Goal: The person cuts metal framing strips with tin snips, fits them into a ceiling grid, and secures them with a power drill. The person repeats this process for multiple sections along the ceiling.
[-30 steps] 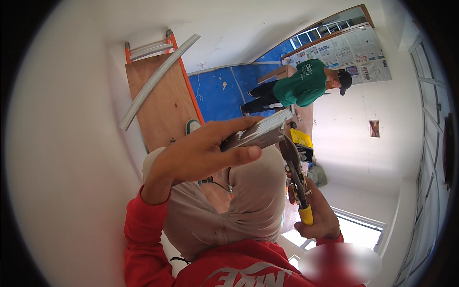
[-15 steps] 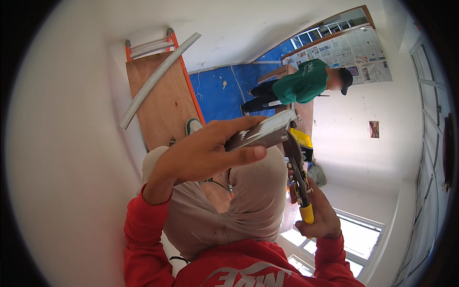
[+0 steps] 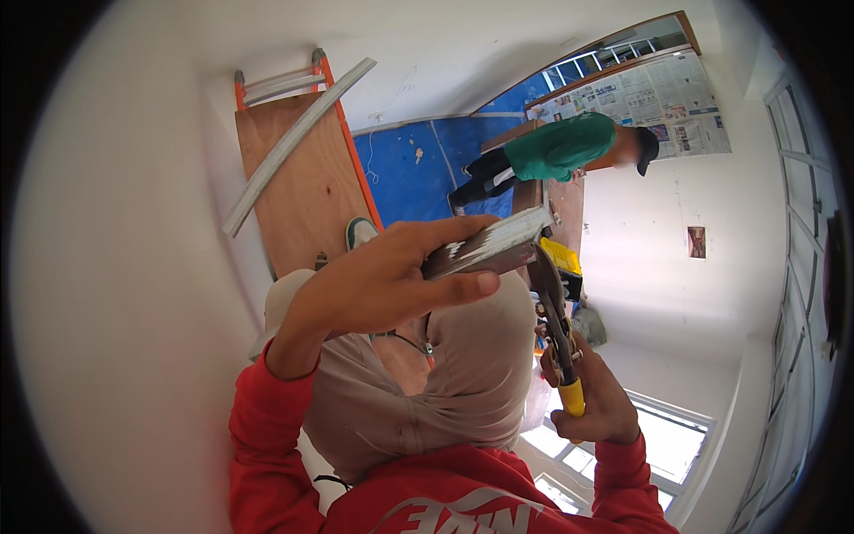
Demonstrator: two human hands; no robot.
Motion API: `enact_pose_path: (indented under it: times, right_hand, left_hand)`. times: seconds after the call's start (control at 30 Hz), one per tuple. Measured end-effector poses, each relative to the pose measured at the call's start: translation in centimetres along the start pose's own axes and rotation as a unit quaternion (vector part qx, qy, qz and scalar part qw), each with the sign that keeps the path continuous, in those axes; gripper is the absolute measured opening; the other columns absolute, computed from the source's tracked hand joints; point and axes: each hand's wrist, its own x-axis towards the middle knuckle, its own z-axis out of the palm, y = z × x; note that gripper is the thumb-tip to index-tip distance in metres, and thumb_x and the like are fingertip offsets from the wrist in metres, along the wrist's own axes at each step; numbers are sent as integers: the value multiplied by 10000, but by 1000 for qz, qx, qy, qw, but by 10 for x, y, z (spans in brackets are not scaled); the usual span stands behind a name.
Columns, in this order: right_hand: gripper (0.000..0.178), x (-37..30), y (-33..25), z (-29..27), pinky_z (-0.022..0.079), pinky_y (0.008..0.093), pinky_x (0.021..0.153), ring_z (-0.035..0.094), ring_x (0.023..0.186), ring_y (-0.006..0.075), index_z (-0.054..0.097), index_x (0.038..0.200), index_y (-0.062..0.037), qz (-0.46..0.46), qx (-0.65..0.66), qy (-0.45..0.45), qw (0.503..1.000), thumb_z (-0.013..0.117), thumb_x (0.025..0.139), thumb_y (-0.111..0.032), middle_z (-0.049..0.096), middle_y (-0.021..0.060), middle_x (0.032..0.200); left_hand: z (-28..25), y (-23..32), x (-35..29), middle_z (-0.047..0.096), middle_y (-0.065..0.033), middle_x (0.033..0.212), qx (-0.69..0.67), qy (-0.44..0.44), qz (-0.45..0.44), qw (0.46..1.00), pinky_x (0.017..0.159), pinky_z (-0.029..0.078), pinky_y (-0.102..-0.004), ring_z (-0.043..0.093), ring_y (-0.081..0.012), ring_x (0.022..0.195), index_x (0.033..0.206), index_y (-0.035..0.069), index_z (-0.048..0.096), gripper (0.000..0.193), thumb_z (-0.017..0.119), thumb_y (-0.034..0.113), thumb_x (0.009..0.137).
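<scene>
My left hand (image 3: pixel 365 285) is closed around a grey metal channel (image 3: pixel 498 245), thumb along its near side and fingers over its far side. My right hand (image 3: pixel 607 399) grips a pair of tin snips (image 3: pixel 557 316) by a yellow handle. The dark jaws of the snips reach up to the right end of the channel and appear to touch it. Whether the blades have bitten into the metal cannot be made out.
Under me is a plywood plank (image 3: pixel 302 178) on an orange-railed ladder (image 3: pixel 356 158), crossed by a long metal strip (image 3: pixel 298 142). A co-worker in a green shirt (image 3: pixel 565 147) stands at a brown table on the blue floor (image 3: pixel 405 178). Newspaper (image 3: pixel 649 98) covers part of the wall.
The co-worker has leaned and turned, with an arm now showing over the table. My hands, the channel and the snips have barely shifted.
</scene>
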Motion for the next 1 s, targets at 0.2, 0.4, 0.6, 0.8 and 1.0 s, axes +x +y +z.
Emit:
enact_pose_path:
  times: [0.2,0.4,0.6,0.8,1.0]
  right_hand:
    - [777,6,-8,4,428,259,717,500,734,136,460,1402,14,-24,17,-23,999,659,651,-8,525,-1,842]
    - [621,15,-18,5,531,318,704,610,669,203,580,1293,59,-132,-170,139,967,681,685,-17,648,96,803]
    - [710,6,-27,0,562,342,798,721,806,270,597,1324,66,-115,-199,190,954,749,636,-23,712,178,942]
    - [779,5,-24,0,544,331,755,678,793,254,579,1362,75,-117,-167,161,966,772,621,-67,691,177,990]
    - [848,6,-16,2,534,337,735,639,793,240,559,1392,84,-128,-160,169,964,799,600,-101,666,164,1024]
  left_hand:
    - [0,4,0,646,-127,897,-7,-25,-11,1000,667,449,-350,568,-191,749,1497,6,546,826,661,627,964]
    - [3,12,4,697,-155,915,28,31,4,999,712,494,-380,637,-223,782,1474,6,557,809,679,608,947]
    - [-3,26,-4,708,-179,855,216,146,33,965,710,528,-390,671,-287,701,1422,10,582,716,789,448,895]
    - [-8,32,-3,716,-173,857,197,118,31,973,711,541,-388,701,-287,711,1407,12,583,690,811,394,880]
    - [-6,32,-1,722,-176,872,202,117,23,972,716,543,-387,710,-291,727,1440,18,562,717,818,383,878]
